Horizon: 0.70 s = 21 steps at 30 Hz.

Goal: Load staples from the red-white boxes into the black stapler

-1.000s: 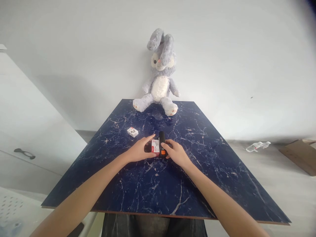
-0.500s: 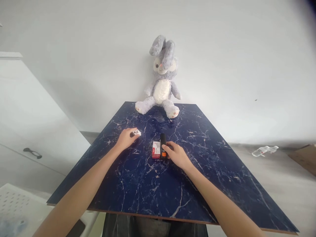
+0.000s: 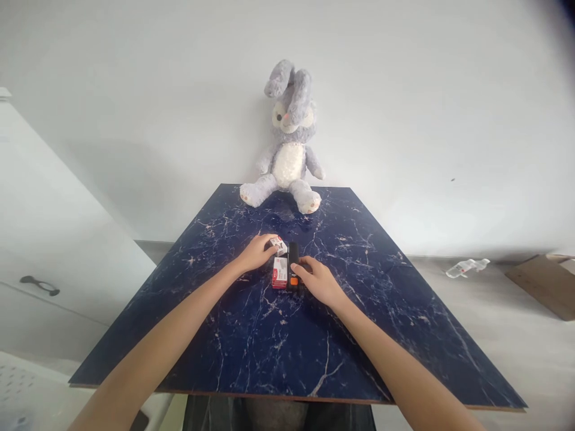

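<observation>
The left hand (image 3: 255, 254) grips a small white box (image 3: 279, 245) between its thumb and fingers, the thumb on the near side. The box is white with a dark printed picture and a touch of red near a corner; it sits turned at an angle, and whether its underside meets anything cannot be told.

Just nearer than that grip lie stacked red-and-white boxes (image 3: 280, 270). The top face is pale with small grey print and a red band along its left; the near edge shows layered red, too small for a sure count.

Right of the stack, alongside it, is a black device (image 3: 293, 256), long and dark, with 1 orange button (image 3: 294, 281) toward its near end. The right hand (image 3: 320, 281) holds it, thumb on top, fingers at its right side. Beneath everything is a dark blue marbled table (image 3: 260, 353).
</observation>
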### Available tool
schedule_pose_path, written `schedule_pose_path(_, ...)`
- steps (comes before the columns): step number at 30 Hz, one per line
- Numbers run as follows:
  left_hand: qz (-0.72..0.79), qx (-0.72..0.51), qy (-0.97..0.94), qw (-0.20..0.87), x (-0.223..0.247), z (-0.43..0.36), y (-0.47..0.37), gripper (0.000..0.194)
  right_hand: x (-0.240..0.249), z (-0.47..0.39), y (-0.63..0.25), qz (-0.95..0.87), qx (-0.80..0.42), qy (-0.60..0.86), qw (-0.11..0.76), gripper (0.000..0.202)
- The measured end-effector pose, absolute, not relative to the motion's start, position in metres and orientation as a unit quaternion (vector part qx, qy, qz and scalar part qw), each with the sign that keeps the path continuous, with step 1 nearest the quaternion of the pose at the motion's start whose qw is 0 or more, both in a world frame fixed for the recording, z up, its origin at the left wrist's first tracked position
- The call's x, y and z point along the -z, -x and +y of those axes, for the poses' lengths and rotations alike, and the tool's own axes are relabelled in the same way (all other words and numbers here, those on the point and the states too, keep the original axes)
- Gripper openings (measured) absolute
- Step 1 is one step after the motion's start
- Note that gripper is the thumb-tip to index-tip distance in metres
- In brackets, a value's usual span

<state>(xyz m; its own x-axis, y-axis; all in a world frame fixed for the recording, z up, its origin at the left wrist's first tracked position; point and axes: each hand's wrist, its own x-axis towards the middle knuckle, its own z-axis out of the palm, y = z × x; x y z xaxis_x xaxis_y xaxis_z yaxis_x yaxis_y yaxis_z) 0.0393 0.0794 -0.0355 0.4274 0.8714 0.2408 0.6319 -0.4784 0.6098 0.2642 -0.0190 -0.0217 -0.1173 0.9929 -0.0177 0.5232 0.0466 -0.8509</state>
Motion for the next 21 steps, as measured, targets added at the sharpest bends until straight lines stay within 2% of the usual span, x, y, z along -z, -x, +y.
schedule_pose_path(5, 0.451, -0.274, -0.821, 0.216, 0.032, 0.084, -0.036, 0.037, 0.021, -0.020, -0.265, -0.644, -0.382, 0.581, 0.318, 0.036)
schedule_pose_path(16, 0.452, -0.228, -0.811, 0.293, 0.027, 0.068, -0.027, 0.050, 0.018, -0.021, -0.265, -0.652, -0.370, 0.585, 0.308, 0.037)
schedule_pose_path(18, 0.445, -0.183, -0.818, 0.314, 0.018, 0.059, -0.013, 0.065, 0.016, -0.021, -0.265, -0.650, -0.376, 0.585, 0.306, 0.037)
schedule_pose_path(21, 0.411, -0.122, -0.849, 0.307, 0.011, 0.041, 0.001, 0.119, 0.015, -0.022, -0.264, -0.651, -0.375, 0.583, 0.309, 0.037)
